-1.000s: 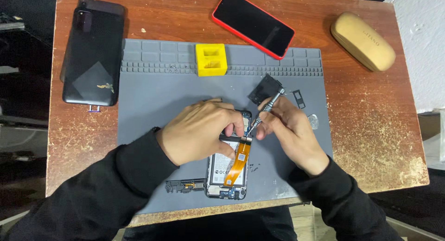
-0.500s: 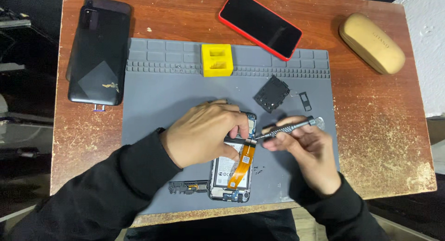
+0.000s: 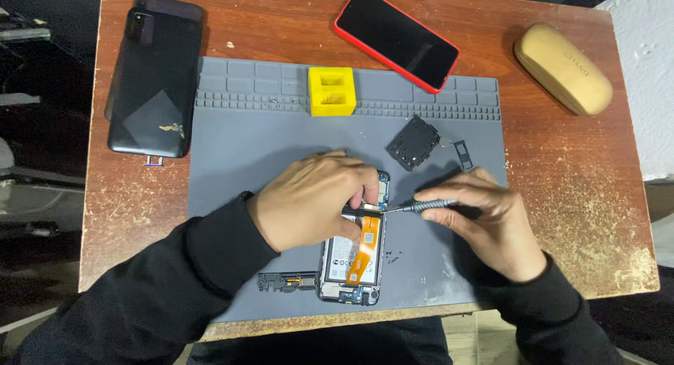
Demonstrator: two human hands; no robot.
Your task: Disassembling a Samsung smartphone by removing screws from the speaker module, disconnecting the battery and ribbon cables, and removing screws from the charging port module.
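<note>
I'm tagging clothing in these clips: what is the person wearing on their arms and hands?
Both arms are covered by long black sleeves of soft fabric, the left sleeve and the right sleeve, each ending at the wrist. The left hand and the right hand are bare: no gloves, rings or watch show.

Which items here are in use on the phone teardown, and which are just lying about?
In use: opened phone under left hand; screwdriver in right hand; grey mat; removed black cover; loose black frame piece.

Lying about: red phone; black back cover; tan glasses case; yellow block.
</note>
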